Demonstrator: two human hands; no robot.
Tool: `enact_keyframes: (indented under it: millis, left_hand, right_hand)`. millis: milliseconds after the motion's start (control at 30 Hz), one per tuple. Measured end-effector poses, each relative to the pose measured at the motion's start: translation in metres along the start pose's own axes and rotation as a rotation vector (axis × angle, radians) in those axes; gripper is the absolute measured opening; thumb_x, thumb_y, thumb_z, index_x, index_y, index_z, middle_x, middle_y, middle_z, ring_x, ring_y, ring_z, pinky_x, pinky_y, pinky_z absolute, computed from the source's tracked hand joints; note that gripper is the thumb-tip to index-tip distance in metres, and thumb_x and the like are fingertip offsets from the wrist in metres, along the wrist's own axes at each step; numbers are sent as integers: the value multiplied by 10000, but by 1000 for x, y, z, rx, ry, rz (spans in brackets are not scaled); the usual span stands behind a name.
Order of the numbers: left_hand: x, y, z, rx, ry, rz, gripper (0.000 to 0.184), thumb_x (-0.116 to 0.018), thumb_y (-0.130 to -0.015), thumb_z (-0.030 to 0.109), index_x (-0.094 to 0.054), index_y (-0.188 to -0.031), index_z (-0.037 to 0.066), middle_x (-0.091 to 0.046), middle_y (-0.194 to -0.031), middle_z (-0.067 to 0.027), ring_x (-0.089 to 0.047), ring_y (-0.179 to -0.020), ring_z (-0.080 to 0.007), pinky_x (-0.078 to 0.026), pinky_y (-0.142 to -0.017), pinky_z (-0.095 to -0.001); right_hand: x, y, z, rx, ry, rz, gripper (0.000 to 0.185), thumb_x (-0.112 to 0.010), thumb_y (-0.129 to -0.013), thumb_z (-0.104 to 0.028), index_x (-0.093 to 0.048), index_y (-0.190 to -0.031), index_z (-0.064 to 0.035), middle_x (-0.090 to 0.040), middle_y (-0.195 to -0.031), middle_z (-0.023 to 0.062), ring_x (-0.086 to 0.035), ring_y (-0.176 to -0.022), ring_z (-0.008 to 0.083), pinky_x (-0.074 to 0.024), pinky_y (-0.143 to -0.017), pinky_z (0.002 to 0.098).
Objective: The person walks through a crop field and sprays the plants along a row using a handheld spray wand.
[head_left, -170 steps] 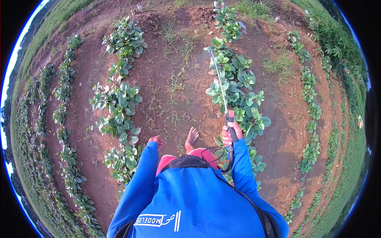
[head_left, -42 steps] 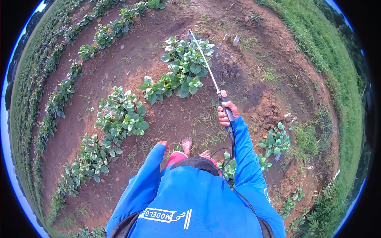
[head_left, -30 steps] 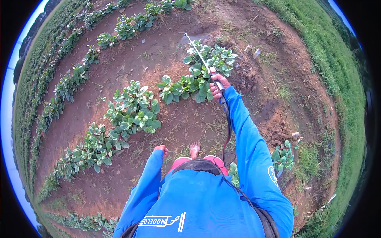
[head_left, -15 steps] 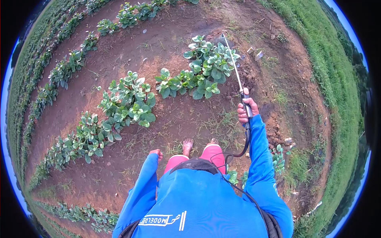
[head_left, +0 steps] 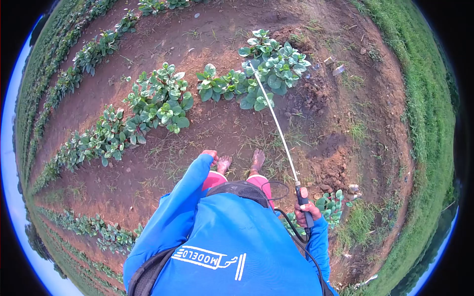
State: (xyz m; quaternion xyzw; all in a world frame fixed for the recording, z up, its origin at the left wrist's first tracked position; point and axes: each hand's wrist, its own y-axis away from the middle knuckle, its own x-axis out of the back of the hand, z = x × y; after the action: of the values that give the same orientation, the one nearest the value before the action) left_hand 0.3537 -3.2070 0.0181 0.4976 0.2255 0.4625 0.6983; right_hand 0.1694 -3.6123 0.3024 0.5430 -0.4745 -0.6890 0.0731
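Observation:
My right hand (head_left: 307, 215) is wrapped round the black handle of a sprayer wand (head_left: 277, 123), low by my right side. The thin metal wand points forward and slightly left, its tip over the leaves of a bushy green plant (head_left: 276, 66). From the handle a black hose (head_left: 291, 228) curves down beside my body. My left hand (head_left: 210, 156) is curled closed in front of my left thigh, partly covered by the blue sleeve; nothing shows in it.
Leafy plants (head_left: 160, 98) run in a row from the centre to the left, with more crop rows (head_left: 94, 52) beyond. Small plants (head_left: 330, 207) grow by my right hand. A grassy strip (head_left: 424, 98) borders the brown soil on the right. My bare feet (head_left: 256, 160) stand on the soil.
My right hand has drawn back toward my body, and the wand tip has swung left over the plant. My left hand has moved forward and slightly right. My feet show more fully.

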Motion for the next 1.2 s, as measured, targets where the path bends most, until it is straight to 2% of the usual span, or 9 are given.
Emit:
enact_keyframes:
  millis: [133,200,367,400,533,633,833,967,1200]
  left_hand:
    - [-38,25,37,-127,-42,-9,308,-430,-792,281,-603,-737,33,-589,-645,-81,-549,-551,-168,-453,-519,-280]
    - [-45,40,49,-192,-101,-23,325,-413,-804,291,-603,-742,34,-589,-651,-75,-552,-564,-162,-457,-538,-273]
    - [-41,49,20,-99,-59,44,331,-417,-813,306,-599,-739,39,-588,-653,-68,-554,-568,-156,-459,-534,-272]
    - [-39,55,12,-64,-45,71,332,-420,-814,308,-598,-737,39,-589,-653,-67,-553,-566,-155,-459,-533,-273]
    - [-27,62,-50,25,86,147,293,-446,-788,287,-587,-702,44,-585,-646,-65,-558,-572,-154,-460,-523,-283]
    - [-29,79,-73,186,118,212,275,-450,-772,271,-584,-695,45,-586,-641,-64,-564,-574,-156,-461,-527,-285]
    - [-49,118,-87,294,264,283,263,-433,-756,262,-585,-700,54,-571,-595,-59,-541,-527,-157,-440,-498,-287]
    - [-57,140,-82,259,303,280,266,-423,-759,264,-583,-718,56,-571,-605,-52,-522,-506,-145,-423,-473,-288]
    - [-52,163,-115,224,372,347,292,-396,-768,283,-589,-753,64,-584,-640,-48,-523,-509,-136,-424,-478,-278]
  right_hand:
    - [13,25,-17,-83,101,7,223,-567,-720,-209,-383,-761,-89,-323,-517,-17,-299,-354,86,-262,-307,233]
    - [28,51,-24,-122,151,89,204,-572,-725,-192,-413,-791,-83,-356,-522,-9,-329,-364,87,-260,-315,233]
    - [59,72,-46,-126,180,183,202,-569,-714,-211,-404,-737,-96,-369,-504,-5,-329,-343,93,-257,-296,239]
    - [50,64,-55,-86,289,271,197,-556,-725,-218,-396,-695,-106,-361,-495,-9,-330,-348,88,-258,-297,237]
    - [60,14,-91,-51,366,218,185,-530,-745,-227,-408,-668,-112,-372,-488,-7,-337,-349,85,-264,-299,236]
    - [35,-31,-119,-137,533,219,185,-525,-747,-230,-408,-667,-111,-384,-490,-8,-341,-343,82,-260,-296,233]
    - [-18,-126,-148,-213,693,20,188,-505,-756,-279,-414,-688,-130,-389,-510,-16,-331,-338,81,-256,-284,234]
    - [-78,-200,-155,-373,577,-178,220,-497,-754,-329,-407,-698,-136,-353,-507,-30,-301,-330,71,-250,-279,221]
    - [-200,-300,-152,-373,447,-320,298,-558,-704,-375,-404,-676,-121,-340,-502,-35,-273,-323,71,-250,-267,214]
